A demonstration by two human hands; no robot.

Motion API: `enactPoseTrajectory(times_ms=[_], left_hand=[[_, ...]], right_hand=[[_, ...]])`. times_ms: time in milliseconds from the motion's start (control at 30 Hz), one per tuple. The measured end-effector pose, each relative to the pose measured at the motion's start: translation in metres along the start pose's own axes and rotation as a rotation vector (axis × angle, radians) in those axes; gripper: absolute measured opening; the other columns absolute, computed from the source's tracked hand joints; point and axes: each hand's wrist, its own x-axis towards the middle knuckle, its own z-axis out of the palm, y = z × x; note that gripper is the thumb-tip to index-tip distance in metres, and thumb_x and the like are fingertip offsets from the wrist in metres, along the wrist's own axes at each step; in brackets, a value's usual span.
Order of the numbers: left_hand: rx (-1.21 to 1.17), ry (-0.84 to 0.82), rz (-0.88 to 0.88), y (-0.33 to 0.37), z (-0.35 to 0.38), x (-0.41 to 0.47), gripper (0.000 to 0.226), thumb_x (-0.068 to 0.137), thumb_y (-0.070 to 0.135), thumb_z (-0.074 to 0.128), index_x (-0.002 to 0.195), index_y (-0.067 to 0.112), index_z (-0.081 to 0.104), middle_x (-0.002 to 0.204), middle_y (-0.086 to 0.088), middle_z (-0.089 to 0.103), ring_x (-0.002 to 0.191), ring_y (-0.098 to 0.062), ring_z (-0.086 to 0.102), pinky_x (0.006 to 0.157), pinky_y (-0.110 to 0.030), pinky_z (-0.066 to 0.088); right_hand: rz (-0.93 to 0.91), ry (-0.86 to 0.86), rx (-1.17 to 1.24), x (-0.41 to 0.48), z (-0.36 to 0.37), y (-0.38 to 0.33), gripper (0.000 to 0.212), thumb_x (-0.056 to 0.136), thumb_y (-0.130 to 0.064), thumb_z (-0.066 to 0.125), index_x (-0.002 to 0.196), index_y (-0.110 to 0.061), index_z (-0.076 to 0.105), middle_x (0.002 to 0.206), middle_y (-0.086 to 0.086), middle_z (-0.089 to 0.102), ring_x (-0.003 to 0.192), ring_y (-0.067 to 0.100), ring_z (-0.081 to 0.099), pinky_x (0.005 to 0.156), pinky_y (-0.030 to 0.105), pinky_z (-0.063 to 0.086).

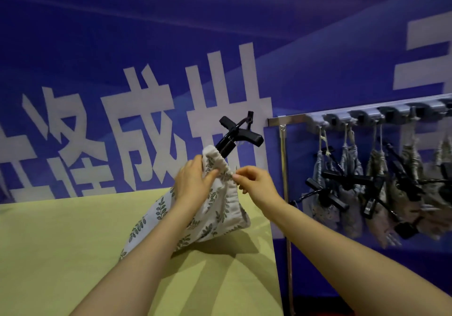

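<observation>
The drawstring bag [215, 208] stands tilted on the far right part of the yellow-green table [61, 242], its bottom on the tabletop and its lower right corner just short of the table's right edge. Its back is close to the far edge, where the table meets the blue banner [122, 46]. It is pale cloth printed with small dark green leaf sprigs, bulging below and puckered tight at the neck. A black forked plastic piece [234, 134] sticks up out of the neck and leans right. The left hand [193, 181] holds the bag just under the neck, its fingers curled across the cloth. The right hand [256, 183] pinches the gathered rim between thumb and forefinger; whether it has cord or cloth cannot be told. A wide stretch of tabletop lies open to the left of the bag and towards the person. Past the table's right edge a thin metal post [283, 169] stands close by, carrying a rail of hooks [367, 114]. Similar filled bags [352, 193] hang from the rail in a row, with black pieces jutting from them.
</observation>
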Motion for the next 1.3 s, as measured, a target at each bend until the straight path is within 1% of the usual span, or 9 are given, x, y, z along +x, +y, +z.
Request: enactPoseTrajectory(times_ms=[233,500,667,800,900,1000,1067,1167,1300], left_hand=[[-0.201,-0.046,-0.028,0.079,-0.024,-0.025,0.042,0.081,0.046,0.064,0.088,0.01,0.043,0.084,-0.003,0.053,0.079,-0.025,0.051,0.063,-0.036,0.038],[-0.812,-0.237,-0.337,0.153,0.011,-0.062,0.043,0.063,0.033,0.083,0.092,0.013,0.059,0.095,-0.007,0.069,0.086,-0.024,0.067,0.082,-0.042,0.056],[-0.947,-0.332,-0.224,0.203,0.012,-0.064,0.055,0.06,0.035,0.085,0.105,0.013,0.062,0.101,-0.005,0.069,0.092,-0.022,0.067,0.085,-0.039,0.055],[-1.041,-0.38,-0.149,0.243,0.016,-0.061,0.055,0.063,0.035,0.084,0.106,0.015,0.056,0.105,-0.003,0.067,0.095,-0.019,0.065,0.086,-0.038,0.054],[-1.109,-0.403,-0.043,0.27,0.025,-0.07,0.018,0.076,0.024,0.076,0.082,0.021,0.058,0.074,0.004,0.064,0.061,0.002,0.061,0.059,-0.014,0.049],[-1.17,-0.399,-0.06,0.293,0.048,-0.082,0.024,0.081,0.019,0.07,0.067,0.015,0.051,0.061,0.0,0.054,0.042,0.006,0.051,0.047,-0.008,0.041],[-1.203,-0.449,-0.123,0.304,0.067,-0.092,0.014,0.082,0.018,0.07,0.079,0.008,0.061,0.075,-0.009,0.063,0.058,0.004,0.059,0.054,-0.008,0.044],[-1.274,-0.672,-0.16,0.308,0.098,-0.11,0.05,0.08,0.014,0.071,0.125,0.002,0.052,0.112,-0.012,0.065,0.098,-0.017,0.063,0.07,-0.017,0.052],[-1.267,-0.96,-0.194,0.31,0.131,-0.127,0.078,0.058,0.023,0.081,0.127,0.004,0.05,0.106,-0.012,0.069,0.098,-0.023,0.066,0.085,-0.035,0.052]], right_hand=[[0.024,0.283,0.163,-0.023,-0.062,-0.049,0.01,0.093,-0.011,0.058,0.087,-0.01,0.066,0.077,0.002,0.063,0.072,0.013,0.057,0.07,0.026,0.05],[0.149,0.279,0.902,-0.068,-0.149,-0.078,0.026,0.096,-0.007,0.039,0.073,-0.008,0.051,0.081,0.009,0.062,0.066,0.014,0.056,0.065,0.022,0.048],[-0.017,0.295,1.037,-0.071,-0.192,-0.102,0.028,0.091,-0.004,0.034,0.066,-0.01,0.046,0.084,0.015,0.072,0.073,0.019,0.071,0.063,0.023,0.055],[-0.158,0.288,0.983,-0.068,-0.224,-0.128,0.029,0.09,-0.009,0.035,0.065,-0.01,0.047,0.092,0.013,0.069,0.091,0.023,0.067,0.088,0.029,0.051],[-0.151,0.277,0.891,-0.076,-0.245,-0.139,0.03,0.092,-0.013,0.037,0.064,-0.012,0.047,0.095,0.011,0.07,0.09,0.021,0.067,0.086,0.028,0.048],[-0.102,0.221,0.923,-0.088,-0.267,-0.133,0.035,0.093,-0.015,0.038,0.061,-0.01,0.051,0.101,0.014,0.069,0.095,0.023,0.066,0.091,0.031,0.047],[-0.06,0.209,0.91,-0.096,-0.282,-0.123,0.033,0.094,-0.015,0.039,0.064,-0.009,0.052,0.101,0.016,0.069,0.096,0.024,0.066,0.095,0.033,0.047],[0.013,0.258,0.786,-0.103,-0.306,-0.106,0.031,0.096,-0.013,0.037,0.067,-0.011,0.049,0.087,0.009,0.074,0.081,0.016,0.071,0.072,0.024,0.055],[0.122,0.34,0.628,-0.102,-0.333,-0.084,0.035,0.097,-0.012,0.035,0.064,-0.013,0.047,0.08,0.004,0.075,0.058,0.008,0.066,0.065,0.023,0.048]])
